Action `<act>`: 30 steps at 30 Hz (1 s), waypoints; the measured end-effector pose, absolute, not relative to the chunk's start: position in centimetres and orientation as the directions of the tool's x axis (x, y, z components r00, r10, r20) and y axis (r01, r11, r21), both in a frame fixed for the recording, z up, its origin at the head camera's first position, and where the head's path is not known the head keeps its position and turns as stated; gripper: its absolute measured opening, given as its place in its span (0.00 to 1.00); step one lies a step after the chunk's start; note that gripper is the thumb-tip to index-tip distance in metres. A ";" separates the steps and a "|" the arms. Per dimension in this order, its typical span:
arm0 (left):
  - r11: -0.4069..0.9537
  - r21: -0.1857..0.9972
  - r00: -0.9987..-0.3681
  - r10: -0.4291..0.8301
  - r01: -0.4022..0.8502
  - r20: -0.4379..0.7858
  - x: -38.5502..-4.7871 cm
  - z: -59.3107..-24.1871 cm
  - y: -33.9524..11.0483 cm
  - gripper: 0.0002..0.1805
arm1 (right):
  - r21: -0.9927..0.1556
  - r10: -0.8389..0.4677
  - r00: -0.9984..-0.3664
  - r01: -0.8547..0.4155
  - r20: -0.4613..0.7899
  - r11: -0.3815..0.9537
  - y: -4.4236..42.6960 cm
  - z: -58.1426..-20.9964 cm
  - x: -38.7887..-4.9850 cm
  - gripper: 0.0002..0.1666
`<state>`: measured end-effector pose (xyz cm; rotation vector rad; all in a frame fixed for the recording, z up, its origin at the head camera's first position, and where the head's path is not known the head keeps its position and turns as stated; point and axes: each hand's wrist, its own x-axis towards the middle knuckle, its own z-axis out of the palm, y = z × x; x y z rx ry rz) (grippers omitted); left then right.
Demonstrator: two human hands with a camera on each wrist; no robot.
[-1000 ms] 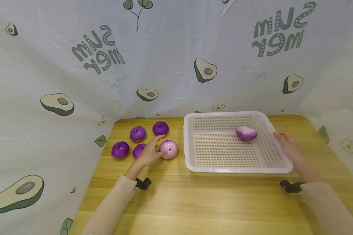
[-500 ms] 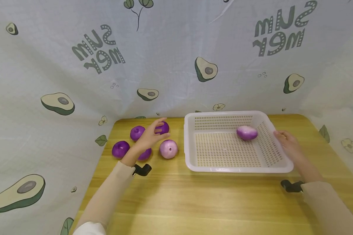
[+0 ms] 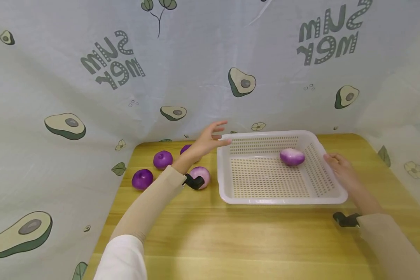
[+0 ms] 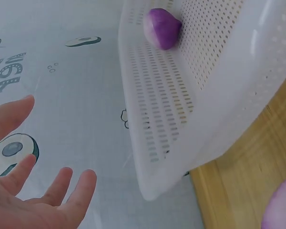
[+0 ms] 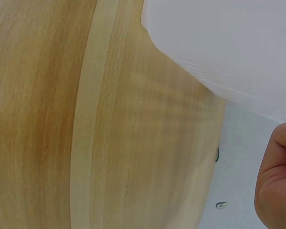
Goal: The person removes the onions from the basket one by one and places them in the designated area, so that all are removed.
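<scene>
My left hand (image 3: 210, 140) hovers by the back left corner of a white perforated plastic basket (image 3: 266, 201). Its fingers are spread and hold nothing, as the left wrist view also shows. With my right hand (image 3: 343, 171) I grip the basket's right rim; in the right wrist view that hand's fingers are curled at the edge. Inside the basket, toward the back right, lies a purple and white onion (image 3: 292, 156). Left of the basket sits a pale pinkish onion (image 3: 204, 175), partly covered by the black wrist camera mount.
More purple onions lie at the table's left: one in front (image 3: 142, 179), one behind it (image 3: 163, 160), and one at the back (image 3: 184, 148) partly behind my left arm. A patterned cloth (image 3: 196, 77) hangs behind the wooden table (image 3: 248, 241).
My left hand has moved from beside the pale onion, past the back onion, rightward and up to the basket's corner, still holding nothing. My right hand has stayed on the rim.
</scene>
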<state>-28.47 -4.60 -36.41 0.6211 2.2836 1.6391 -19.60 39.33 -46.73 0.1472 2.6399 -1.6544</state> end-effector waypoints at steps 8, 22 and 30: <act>0.279 0.953 -0.858 0.512 0.121 -0.041 -29.5 -36.9 -0.5 0.40 | -0.907 0.085 -0.994 0.099 -0.070 0.409 39.2 -46.6 -19.6 0.23; 0.221 0.970 -0.869 0.455 -0.103 -0.196 -29.9 -40.7 7.0 0.38 | -0.917 0.092 -0.991 0.124 -0.096 0.380 38.9 -46.5 -19.5 0.27; 0.222 0.964 -0.904 0.368 -0.143 -0.219 -29.1 -43.2 11.8 0.34 | -0.901 0.099 -0.991 0.125 -0.091 0.415 38.9 -46.5 -19.5 0.32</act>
